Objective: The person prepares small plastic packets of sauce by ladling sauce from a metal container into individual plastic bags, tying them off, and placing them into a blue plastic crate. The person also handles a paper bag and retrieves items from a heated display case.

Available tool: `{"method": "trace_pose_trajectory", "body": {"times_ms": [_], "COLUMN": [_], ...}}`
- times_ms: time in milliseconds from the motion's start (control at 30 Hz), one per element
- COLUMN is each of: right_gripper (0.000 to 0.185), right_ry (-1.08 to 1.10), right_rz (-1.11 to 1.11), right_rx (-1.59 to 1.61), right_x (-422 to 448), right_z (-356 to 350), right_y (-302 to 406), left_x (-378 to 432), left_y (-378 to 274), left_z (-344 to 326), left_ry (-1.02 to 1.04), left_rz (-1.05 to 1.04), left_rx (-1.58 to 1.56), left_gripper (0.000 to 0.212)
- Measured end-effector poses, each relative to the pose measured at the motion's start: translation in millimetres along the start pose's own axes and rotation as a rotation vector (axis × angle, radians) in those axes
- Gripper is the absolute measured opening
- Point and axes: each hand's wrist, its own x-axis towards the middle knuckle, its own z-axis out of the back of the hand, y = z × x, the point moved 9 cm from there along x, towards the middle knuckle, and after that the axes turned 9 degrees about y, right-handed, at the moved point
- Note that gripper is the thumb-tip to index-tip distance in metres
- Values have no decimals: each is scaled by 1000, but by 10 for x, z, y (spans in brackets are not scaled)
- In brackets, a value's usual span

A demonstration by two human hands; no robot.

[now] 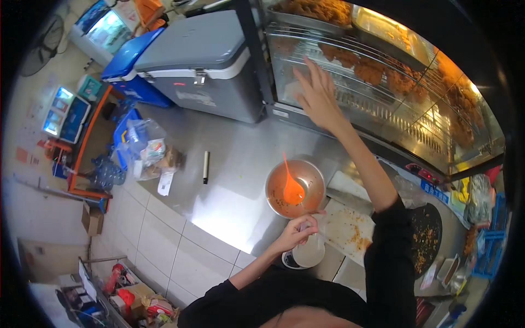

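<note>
My right hand (319, 97) is raised with fingers apart in front of the glass door of a lit food warming cabinet (287, 112). Whether it touches the glass, I cannot tell. Behind the glass, fried food pieces (369, 70) rest on wire racks. My left hand (297, 234) is curled near my body, around a small translucent plastic item (304, 226) that is mostly hidden. Just beyond it stands a steel bowl (316, 180) with dark bits inside and an orange plastic spoon (293, 190) leaning in it. A round white-topped container (309, 253) is below the left hand.
A crumb-covered white cutting board (344, 223) and a dark round tray of crumbs (426, 238) lie to the right. A marker-like stick (206, 167) and plastic bags (151, 147) sit on the steel counter (229, 139). Grey (217, 90) and blue (139, 88) cooler boxes stand behind.
</note>
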Motion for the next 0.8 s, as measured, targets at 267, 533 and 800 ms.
{"method": "trace_pose_trajectory", "body": {"times_ms": [267, 533, 800], "right_gripper": [17, 19, 17], "right_ry": [453, -93, -888], "right_rz": [-320, -958, -1359], "right_rx": [703, 944, 822], "right_x": [-2961, -5871, -8173], "right_z": [1071, 2456, 3247], "right_y": [604, 848, 1131], "left_x": [-145, -464, -883], "left_y": [-853, 493, 1570], "left_z": [-1145, -3861, -5756], "left_ry": [-86, 804, 1101], "left_rz": [-551, -782, -922], "left_rx": [1088, 1205, 1236], "left_gripper": [15, 22, 14]}}
